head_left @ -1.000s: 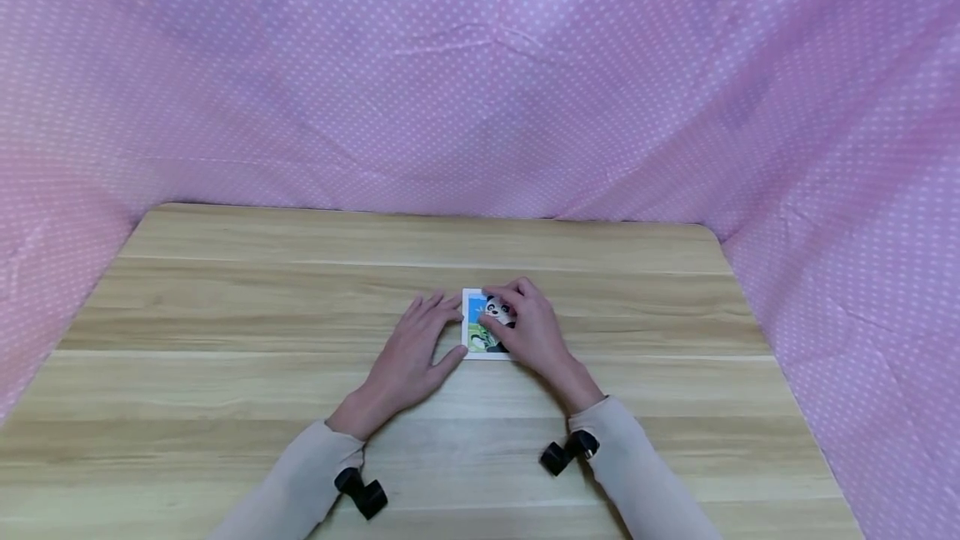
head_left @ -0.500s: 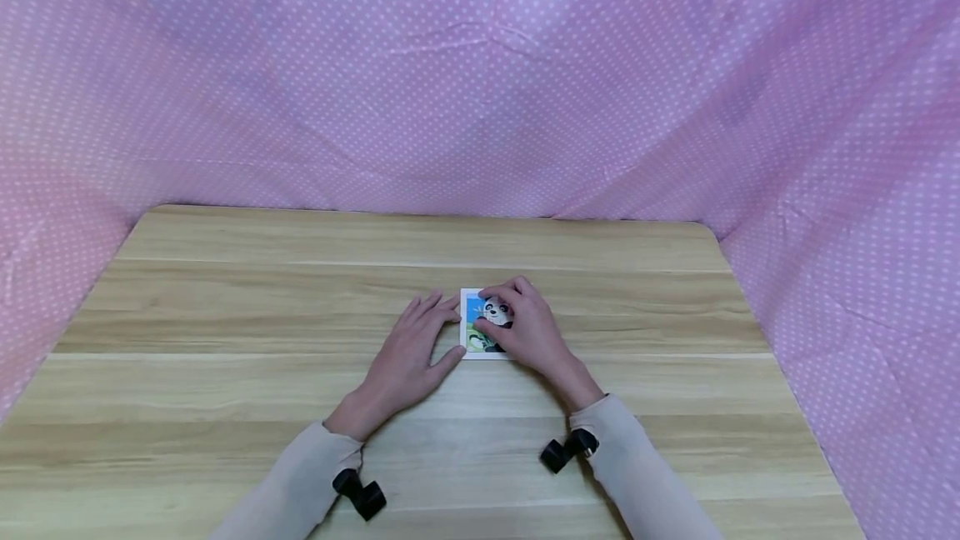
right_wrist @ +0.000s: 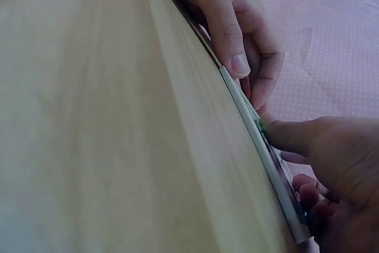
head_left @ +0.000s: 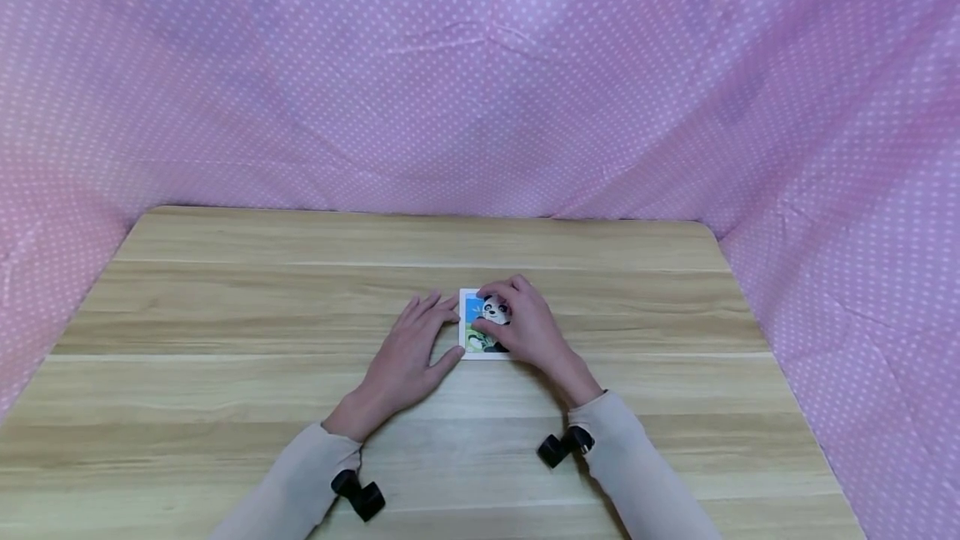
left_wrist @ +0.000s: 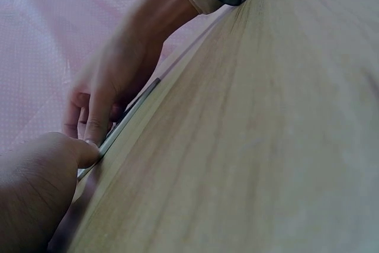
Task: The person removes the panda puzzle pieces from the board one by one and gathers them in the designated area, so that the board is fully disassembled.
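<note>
Lying flat on the wooden table, the panda card sits between the left hand, fingers straight against its left edge, and the right hand, whose curled fingers hide its right half.

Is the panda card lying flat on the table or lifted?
Flat: the panda card rests picture-up on the table, both wrist views showing its edge against the wood.
</note>
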Tool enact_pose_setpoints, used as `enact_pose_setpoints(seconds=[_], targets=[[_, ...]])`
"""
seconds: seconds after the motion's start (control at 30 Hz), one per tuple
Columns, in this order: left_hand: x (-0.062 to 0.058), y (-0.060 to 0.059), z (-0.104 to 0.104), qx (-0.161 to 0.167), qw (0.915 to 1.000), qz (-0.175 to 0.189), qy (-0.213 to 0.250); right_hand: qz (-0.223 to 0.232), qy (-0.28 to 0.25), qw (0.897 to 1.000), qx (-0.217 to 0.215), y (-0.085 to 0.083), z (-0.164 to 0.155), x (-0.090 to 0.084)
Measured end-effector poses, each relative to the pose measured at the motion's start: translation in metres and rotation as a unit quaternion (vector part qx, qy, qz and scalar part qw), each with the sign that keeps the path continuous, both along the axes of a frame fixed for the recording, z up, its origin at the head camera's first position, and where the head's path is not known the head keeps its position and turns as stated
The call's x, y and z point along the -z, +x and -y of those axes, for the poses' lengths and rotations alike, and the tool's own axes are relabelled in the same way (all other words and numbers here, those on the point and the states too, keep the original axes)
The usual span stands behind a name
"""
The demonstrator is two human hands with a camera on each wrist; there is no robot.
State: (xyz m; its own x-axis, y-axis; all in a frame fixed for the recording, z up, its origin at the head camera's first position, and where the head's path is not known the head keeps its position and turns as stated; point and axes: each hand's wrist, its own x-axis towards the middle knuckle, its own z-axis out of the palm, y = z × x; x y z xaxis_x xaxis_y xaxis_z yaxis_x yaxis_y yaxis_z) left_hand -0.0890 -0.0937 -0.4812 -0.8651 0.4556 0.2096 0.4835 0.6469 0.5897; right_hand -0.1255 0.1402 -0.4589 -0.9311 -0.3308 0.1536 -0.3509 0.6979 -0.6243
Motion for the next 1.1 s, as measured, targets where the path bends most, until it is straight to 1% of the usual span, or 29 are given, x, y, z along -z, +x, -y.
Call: enact_pose_setpoints(seconds=[0.17,0.37,0.6,0.83,0.97,1.1], targets=[[0.000,0.000,0.000,0.002,1.0000,-0.008,0.003,0.014,-0.022,1.000,0.001,-0.001,0.002,-0.003],[0.001,0.000,0.000,0.001,1.0000,0.004,0.000,0.021,-0.042,0.999,0.006,-0.001,0.003,-0.003],[0.001,0.000,0.001,0.001,0.9999,0.010,-0.005,0.013,-0.060,0.998,0.022,-0.001,0.005,0.001],[0.001,0.000,0.002,0.003,1.0000,-0.007,-0.001,-0.001,-0.076,0.996,0.044,0.000,0.007,0.006],[0.002,0.000,0.002,0.003,1.0000,0.004,-0.004,0.004,-0.080,0.995,0.054,0.001,0.007,0.007],[0.001,0.000,0.002,0.003,1.0000,0.004,-0.005,0.012,-0.079,0.995,0.059,0.002,0.007,0.006]])
